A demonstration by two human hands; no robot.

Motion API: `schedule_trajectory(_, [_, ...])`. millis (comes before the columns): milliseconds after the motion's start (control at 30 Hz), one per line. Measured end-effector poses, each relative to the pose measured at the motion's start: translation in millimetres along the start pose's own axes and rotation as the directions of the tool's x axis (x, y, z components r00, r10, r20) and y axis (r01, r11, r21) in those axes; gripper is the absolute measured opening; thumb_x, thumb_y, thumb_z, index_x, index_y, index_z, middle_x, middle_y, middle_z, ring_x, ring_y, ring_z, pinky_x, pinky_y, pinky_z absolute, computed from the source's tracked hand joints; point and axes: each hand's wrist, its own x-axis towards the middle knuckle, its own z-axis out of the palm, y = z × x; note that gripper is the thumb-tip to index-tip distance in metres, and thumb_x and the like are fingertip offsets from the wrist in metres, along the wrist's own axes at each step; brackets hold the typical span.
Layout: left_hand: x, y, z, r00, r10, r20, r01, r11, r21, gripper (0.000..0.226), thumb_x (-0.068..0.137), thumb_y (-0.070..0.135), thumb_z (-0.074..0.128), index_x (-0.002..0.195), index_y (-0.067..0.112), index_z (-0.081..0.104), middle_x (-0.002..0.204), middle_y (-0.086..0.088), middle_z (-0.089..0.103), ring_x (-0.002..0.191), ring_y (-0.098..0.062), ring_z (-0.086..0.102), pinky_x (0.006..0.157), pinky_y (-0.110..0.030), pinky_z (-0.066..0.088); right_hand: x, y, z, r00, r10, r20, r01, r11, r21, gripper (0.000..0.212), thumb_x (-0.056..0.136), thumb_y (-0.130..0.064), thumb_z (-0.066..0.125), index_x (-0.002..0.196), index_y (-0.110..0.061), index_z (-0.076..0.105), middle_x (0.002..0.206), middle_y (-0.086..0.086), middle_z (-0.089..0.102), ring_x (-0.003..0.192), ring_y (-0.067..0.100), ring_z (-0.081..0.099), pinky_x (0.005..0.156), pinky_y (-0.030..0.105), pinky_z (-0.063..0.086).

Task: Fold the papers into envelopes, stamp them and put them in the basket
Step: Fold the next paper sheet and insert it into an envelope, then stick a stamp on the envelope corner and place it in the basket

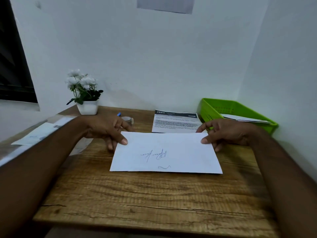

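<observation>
At the middle of the wooden table (137, 194) lies the white paper (166, 152), flat, blue handwriting on its upper face, two layers showing along its near edge. The left hand (106, 129) pinches its far left corner, thumb on top and fingers beneath; the right hand (224, 133) pinches the far right corner the same way. In the table's far right corner stands the green basket (223, 107) with white papers (247, 119) lying in it, just beyond the right hand. A printed sheet (175, 122) lies along the far edge, touching the white paper's far edge. Near the far left corner stands a white pot of white flowers (85, 98); behind the left hand lie a blue pen (118, 114) and a small clear round thing (127, 119) — too blurred to name.
</observation>
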Motion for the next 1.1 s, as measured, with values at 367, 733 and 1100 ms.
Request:
schedule_trajectory(367, [5, -4, -3, 0.999, -0.001, 0.049, -0.006, 0.991, 0.135, 0.055, 0.054, 0.035, 0.088, 0.101, 0.008, 0.075, 0.105, -0.017, 0.071, 0.079, -0.022, 0.070, 0.062, -0.023, 0.057, 4, 1, 2, 0.998, 0.051, 0.037, -0.033, 0.925, -0.378, 0.015, 0.076, -0.017, 0.081, 0.089, -0.014, 0.073, 0.069, 0.001, 0.069, 0.055, 0.008, 0.063, 0.047, 0.019, 0.046])
schedule_trajectory(733, [8, 1, 1, 0.999, 0.038, 0.031, -0.046, 0.945, 0.325, 0.043, 0.059, 0.014, 0.084, 0.098, 0.005, 0.069, 0.081, -0.014, 0.067, 0.057, -0.020, 0.065, 0.051, -0.023, 0.052, 11, -2, 9, 0.996, 0.045, 0.076, -0.002, 0.876, -0.483, 0.013, 0.072, -0.024, 0.084, 0.074, -0.019, 0.073, 0.059, -0.007, 0.062, 0.052, 0.006, 0.046, 0.048, 0.020, 0.033])
schedule_trajectory(1100, [8, 2, 4, 0.980, 0.159, -0.121, -0.114, 0.943, 0.312, 0.034, 0.060, 0.037, 0.076, 0.086, 0.016, 0.077, 0.080, -0.015, 0.072, 0.054, -0.018, 0.063, 0.052, -0.024, 0.052, 21, -14, 42, 0.951, -0.287, 0.113, 0.309, 0.887, -0.344, 0.017, 0.075, -0.024, 0.082, 0.077, -0.017, 0.067, 0.054, -0.009, 0.046, 0.055, 0.010, 0.037, 0.054, 0.020, 0.030])
